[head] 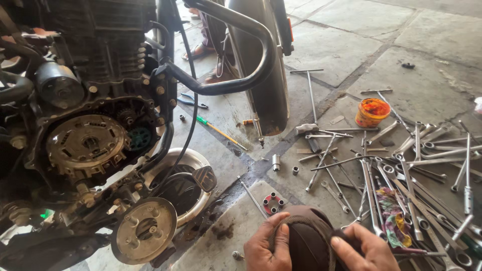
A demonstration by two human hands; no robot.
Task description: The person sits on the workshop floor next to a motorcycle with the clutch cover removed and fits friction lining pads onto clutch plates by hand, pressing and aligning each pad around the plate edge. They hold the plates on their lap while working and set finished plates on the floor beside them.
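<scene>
Both hands meet at the bottom edge of the view over the stone-slab floor [351,30]: the left hand [268,248] and the right hand [364,248] each close their fingers round a dark, domed, rounded part with a brownish ribbed rim [307,241], which they hold between them just above the floor, thumbs on top. Judging by what lies open, the stripping-down looks well advanced — the side cover of the black motorcycle engine [95,60] is off, and the round, brass-coloured clutch plate assembly [86,144] stands bare in its housing, with a small green gear [139,138] just beside it. A flat, round grey metal disc [144,230] hangs low at the engine's near side, and a shallow steel drain pan [196,163] sits on the floor under the frame. Reassembly seems not begun — a small red, ring-shaped part with holes [273,202] rests loose on the floor near the hands, and a heap of steel spanners [427,175] spreads toward the floor's right edge, beside an orange tub of grease [372,112] and a long T-handle wrench [310,93].
</scene>
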